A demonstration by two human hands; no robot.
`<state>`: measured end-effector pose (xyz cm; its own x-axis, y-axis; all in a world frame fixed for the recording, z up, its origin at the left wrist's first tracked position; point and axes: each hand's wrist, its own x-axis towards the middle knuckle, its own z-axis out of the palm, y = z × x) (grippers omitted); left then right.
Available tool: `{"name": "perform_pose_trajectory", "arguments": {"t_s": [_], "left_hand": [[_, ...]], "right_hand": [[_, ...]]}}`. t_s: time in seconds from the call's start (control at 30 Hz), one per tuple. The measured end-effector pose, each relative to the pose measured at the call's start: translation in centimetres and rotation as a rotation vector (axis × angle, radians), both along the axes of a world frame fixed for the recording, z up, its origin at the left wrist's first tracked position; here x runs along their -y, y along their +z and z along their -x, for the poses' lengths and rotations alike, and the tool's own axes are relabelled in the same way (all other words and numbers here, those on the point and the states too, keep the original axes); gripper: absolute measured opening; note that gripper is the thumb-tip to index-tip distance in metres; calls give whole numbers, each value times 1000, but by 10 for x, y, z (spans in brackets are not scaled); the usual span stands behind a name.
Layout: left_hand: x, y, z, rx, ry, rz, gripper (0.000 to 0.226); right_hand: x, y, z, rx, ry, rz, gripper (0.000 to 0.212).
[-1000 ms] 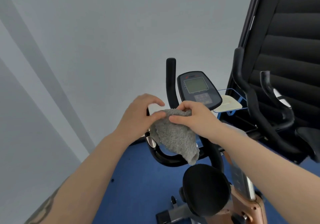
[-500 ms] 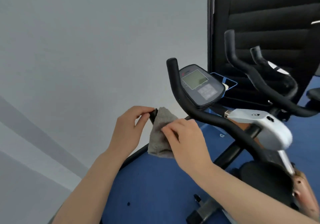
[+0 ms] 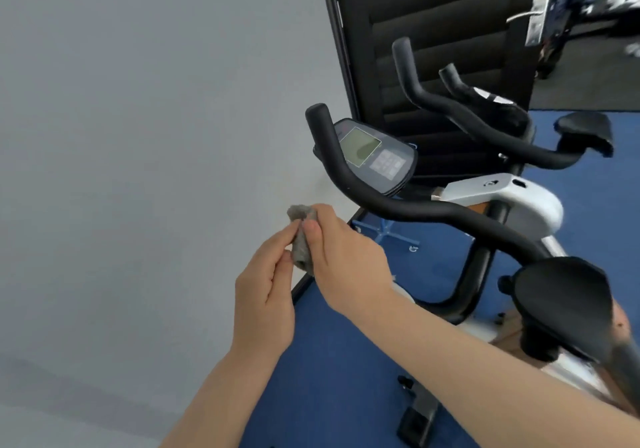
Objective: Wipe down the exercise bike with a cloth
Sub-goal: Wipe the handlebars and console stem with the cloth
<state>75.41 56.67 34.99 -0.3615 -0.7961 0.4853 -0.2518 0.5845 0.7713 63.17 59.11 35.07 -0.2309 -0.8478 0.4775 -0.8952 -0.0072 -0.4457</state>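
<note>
Where: off to the left of the bike, both my hands up in front of the grey wall (image 3: 138, 136), clear of the frame
Cloth: small grey fuzzy cloth (image 3: 300, 243), bunched into a narrow wad between my two hands, touching no part of the bike
Left hand: my left hand (image 3: 265, 295) has thumb and fingertips closed on the wad's left side
Right hand: my right hand (image 3: 343, 257) is curled over the other side, thumb pressed into the fabric, so both are pinching it
Bike: black curved foam handlebar (image 3: 408, 210) just to the right of my knuckles, dark oval console with the greenish screen (image 3: 375, 157) behind it, black padded saddle (image 3: 561, 302) lower right
What could go wrong: honestly the cloth is wadded so tight I'd guess only a tiny patch touches the bar and I'd smear rather than wipe. Loose pinch could also drop it on the blue floor mat (image 3: 332, 378)
Also: dragging over the console could mash the buttons
Room to move: open air left and below my hands; wall close on the left, handlebar tip (image 3: 318, 112) above right, second bike's black handlebars (image 3: 450, 108) farther right
</note>
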Motion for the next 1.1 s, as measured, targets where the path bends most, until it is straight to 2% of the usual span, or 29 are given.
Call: {"name": "perform_pose_trajectory", "arguments": {"t_s": [0.1,0.13,0.2,0.27,0.33,0.4,0.43,0.53,0.63,0.73,0.83,1.0,1.1], "left_hand": [[-1,-7,6,-32,19,13,38],[-3,-10,9,-37,27,24,38],[-3,-15,13,-25,36,54,38],[3,-16,14,14,16,76,39],[11,-15,13,44,-10,87,39],[16,-14,10,50,-36,84,39],[18,-15,8,35,-58,71,40],[18,-16,6,-34,-131,20,41],[15,-18,9,-87,-148,13,41],[11,-23,13,-112,-99,-12,42],[11,-24,13,-101,-88,-5,41],[11,-26,15,-117,-71,-6,41],[8,-29,21,-152,-37,14,41]], "right_hand": [[-27,-9,14,-213,-10,-224,94],[-39,-16,21,-268,-21,-275,100],[-63,-30,30,-357,-67,-325,74],[-80,-39,37,-339,-162,-288,47],[-81,-33,37,-301,-161,-240,14],[-62,-21,25,-256,-114,-327,30],[-45,-15,19,-185,-97,-316,31],[1,1,2,-80,-107,-148,30],[6,6,-4,37,-100,-73,29],[-30,-11,7,-108,-155,-85,25],[-67,-32,27,-209,-145,-102,52],[-55,-23,24,-152,-193,-332,36],[-18,-10,6,-103,-115,-222,34]]}}
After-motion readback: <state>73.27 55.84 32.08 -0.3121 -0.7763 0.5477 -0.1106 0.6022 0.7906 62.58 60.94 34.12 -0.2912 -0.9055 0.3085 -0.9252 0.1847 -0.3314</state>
